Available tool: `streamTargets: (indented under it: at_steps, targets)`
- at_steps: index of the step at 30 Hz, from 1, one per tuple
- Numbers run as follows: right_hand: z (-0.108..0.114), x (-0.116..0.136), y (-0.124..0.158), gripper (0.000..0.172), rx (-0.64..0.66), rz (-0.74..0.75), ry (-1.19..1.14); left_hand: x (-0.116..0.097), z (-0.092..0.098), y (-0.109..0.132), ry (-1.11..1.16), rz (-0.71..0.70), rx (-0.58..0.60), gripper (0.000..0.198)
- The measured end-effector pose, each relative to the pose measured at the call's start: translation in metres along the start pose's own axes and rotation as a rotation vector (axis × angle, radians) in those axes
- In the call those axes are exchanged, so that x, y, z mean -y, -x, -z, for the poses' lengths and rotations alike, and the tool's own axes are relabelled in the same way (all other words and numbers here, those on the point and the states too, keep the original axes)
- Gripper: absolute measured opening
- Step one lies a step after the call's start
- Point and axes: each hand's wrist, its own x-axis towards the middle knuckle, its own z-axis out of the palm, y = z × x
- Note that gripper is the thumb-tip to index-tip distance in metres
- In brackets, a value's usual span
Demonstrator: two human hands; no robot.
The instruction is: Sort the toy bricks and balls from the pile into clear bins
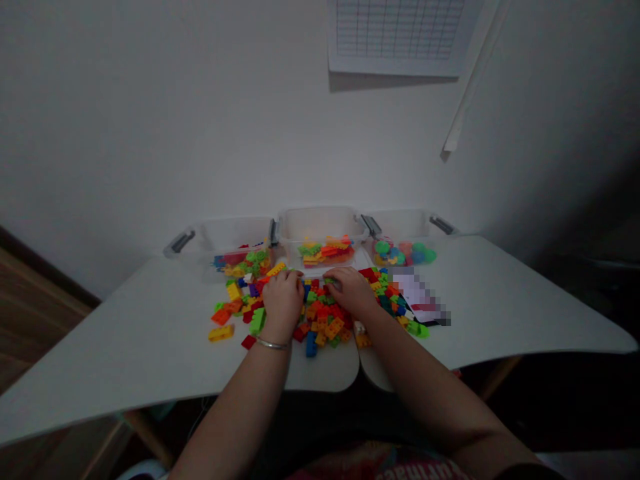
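Observation:
A pile of colourful toy building bricks (320, 320) lies on the white table below and between my hands. My left hand (283, 297), with a silver bangle at the wrist, is over the left part of the pile. Its fingers curl down away from me, and whatever they hold is hidden. My right hand (351, 290) reaches in from the right, its thumb and fingers closed on a small green brick (330, 281). A light green brick (257, 321) and a yellow brick (221, 333) lie left of my left wrist.
Behind the pile stand three clear plastic bins: a left bin (235, 230) and a middle bin (323, 223) with bricks, and a right bin (400, 223) with round coloured pieces. A phone-like flat object (417, 297), pixelated, lies right. The white table (150, 333) has a seam near me.

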Motion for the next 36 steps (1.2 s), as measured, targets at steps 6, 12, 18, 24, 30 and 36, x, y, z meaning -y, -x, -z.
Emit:
streamTargets:
  at_steps: [6,12,18,24,30,36]
  targets:
    - [-0.003,-0.004,0.001,0.028,-0.079,0.013,-0.081,-0.001,-0.005,-0.003,0.284,-0.243,-0.048,0.022]
    - [-0.004,-0.007,0.002,0.031,-0.073,0.056,-0.146,-0.002,-0.011,-0.004,0.495,-0.433,0.003,0.024]
    - [-0.005,-0.007,0.001,0.028,-0.057,-0.026,-0.173,-0.003,-0.009,-0.002,0.519,-0.454,0.026,0.021]
    - [-0.006,-0.009,0.001,0.035,-0.072,-0.053,-0.214,-0.005,-0.007,-0.002,0.566,-0.459,0.038,0.02]
    - [-0.008,-0.011,-0.001,0.035,-0.103,-0.013,-0.179,-0.005,-0.007,-0.004,0.559,-0.424,0.095,0.026]
    - [-0.01,-0.01,-0.003,0.037,-0.202,-0.073,-0.27,-0.001,-0.009,-0.005,0.599,-0.403,0.016,0.022]
